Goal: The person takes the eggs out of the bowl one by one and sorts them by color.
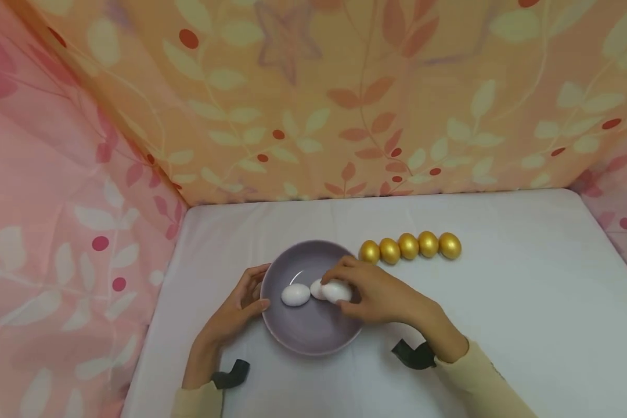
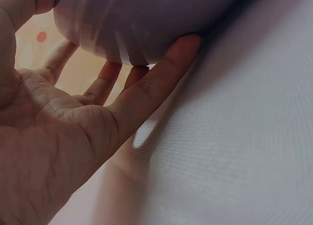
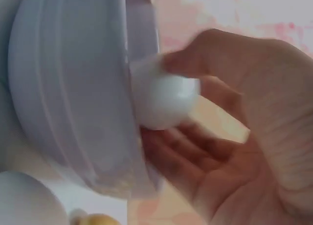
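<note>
A purple bowl point(image 1: 313, 342) stands on the white table in the head view. My left hand point(image 1: 235, 307) holds it at its left side, thumb at the rim and fingers spread against the outer wall, as the left wrist view also shows. With thumb and fingers, my right hand point(image 1: 381, 293) pinches a white egg point(image 3: 166, 98) at the bowl's right side, level with the rim in the right wrist view. Inside the bowl lie a white egg point(image 1: 295, 295) and another white egg point(image 1: 317, 289), the latter partly hidden behind the held one.
Several golden eggs point(image 1: 408, 247) form a row on the table point(image 1: 528, 290), right of and behind the bowl. A rounded white thing point(image 3: 24, 200) shows low in the right wrist view. Dark straps point(image 1: 415, 355) hang at both wrists. Patterned curtains point(image 1: 366, 116) enclose the table's back and sides.
</note>
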The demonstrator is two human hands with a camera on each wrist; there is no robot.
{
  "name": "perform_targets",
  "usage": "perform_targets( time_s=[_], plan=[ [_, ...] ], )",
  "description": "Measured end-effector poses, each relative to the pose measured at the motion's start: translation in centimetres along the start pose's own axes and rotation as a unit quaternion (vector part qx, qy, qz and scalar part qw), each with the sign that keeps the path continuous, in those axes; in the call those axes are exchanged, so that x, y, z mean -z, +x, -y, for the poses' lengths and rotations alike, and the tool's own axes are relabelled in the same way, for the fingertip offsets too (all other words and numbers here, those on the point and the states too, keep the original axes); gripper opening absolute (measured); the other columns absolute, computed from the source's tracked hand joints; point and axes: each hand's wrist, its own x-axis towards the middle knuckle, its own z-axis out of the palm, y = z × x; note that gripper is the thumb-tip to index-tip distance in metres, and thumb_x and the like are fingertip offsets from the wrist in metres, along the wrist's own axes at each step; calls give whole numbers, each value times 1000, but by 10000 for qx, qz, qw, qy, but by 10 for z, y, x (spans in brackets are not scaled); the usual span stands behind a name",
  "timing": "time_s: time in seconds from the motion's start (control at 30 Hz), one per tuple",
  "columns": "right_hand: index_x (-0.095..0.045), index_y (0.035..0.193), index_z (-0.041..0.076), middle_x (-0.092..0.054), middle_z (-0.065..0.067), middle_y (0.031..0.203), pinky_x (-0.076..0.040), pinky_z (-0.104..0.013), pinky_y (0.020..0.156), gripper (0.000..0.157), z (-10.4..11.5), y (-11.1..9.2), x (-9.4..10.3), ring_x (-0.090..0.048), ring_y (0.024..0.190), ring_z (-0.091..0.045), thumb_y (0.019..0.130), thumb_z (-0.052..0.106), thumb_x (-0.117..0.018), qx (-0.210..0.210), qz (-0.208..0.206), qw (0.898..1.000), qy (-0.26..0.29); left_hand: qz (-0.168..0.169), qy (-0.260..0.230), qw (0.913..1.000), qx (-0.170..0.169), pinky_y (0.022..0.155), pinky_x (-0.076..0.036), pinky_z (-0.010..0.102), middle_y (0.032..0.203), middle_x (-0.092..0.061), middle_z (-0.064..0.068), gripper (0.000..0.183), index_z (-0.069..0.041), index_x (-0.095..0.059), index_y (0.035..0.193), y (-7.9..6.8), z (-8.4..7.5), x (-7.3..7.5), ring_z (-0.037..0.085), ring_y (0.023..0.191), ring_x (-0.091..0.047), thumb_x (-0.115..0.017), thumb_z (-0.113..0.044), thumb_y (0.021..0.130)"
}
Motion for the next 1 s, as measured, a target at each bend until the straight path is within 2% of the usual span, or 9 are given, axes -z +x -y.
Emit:
perform_targets(
  time_s=[0.13,0.3,0.4,0.5,0.63,0.8,1.0],
  plan=[
    [-66,128,24,-64,12,121,-56,-37,95,41,-3,-10,8,-59,110,-6,90,12,-77,49,-698,9963,490,21,55,9999,-135,110,-48,23,166,-35,17,69,-9,-23,164,1,1,2,9,147,-49,-58,1,105],
    [-65,131,25,-64,10,123,-61,-33,93,44,-11,-28,14,-63,114,-10,91,12,-81,-297,-1214,9870,1005,71,-2,9998,-177,110,-48,23,166,-35,17,68,-8,-23,164,1,3,2,8,147,-49,-57,1,105],
    [-65,132,20,-66,4,128,-62,-29,91,44,-20,-39,16,-66,115,-16,91,12,-82,-517,-1485,9809,1146,36,2,9999,-111,109,-48,23,166,-36,16,68,-8,-24,163,2,3,1,8,146,-49,-57,1,105],
    [-65,131,14,-68,-2,128,-61,-25,89,44,-31,-53,17,-67,113,-19,91,11,-83,-774,-1801,9740,1134,-11,27,10000,28,109,-49,24,166,-36,13,69,-12,-25,164,4,1,-1,8,146,-49,-59,0,105],
    [-65,129,11,-68,-3,124,-61,-21,86,42,-44,-69,18,-64,111,-11,91,10,-83,-987,-2096,9682,944,-76,91,9999,118,108,-50,25,167,-36,12,70,-15,-26,164,5,0,-1,8,146,-50,-60,-1,104],
    [-66,128,12,-68,-2,123,-61,-21,85,40,-55,-83,17,-61,109,-4,92,12,-82,-1133,-2191,9663,740,-116,165,9998,47,106,-50,24,166,-36,16,69,-11,-26,163,4,1,0,7,143,-51,-59,1,104],
    [-66,125,12,-69,-3,119,-61,-23,80,40,-64,-96,13,-59,104,0,90,10,-84,-1377,-2328,9618,428,-176,148,9996,179,109,-49,24,166,-37,10,70,-16,-28,164,1,-1,0,8,146,-50,-61,-2,104]
  ],
)
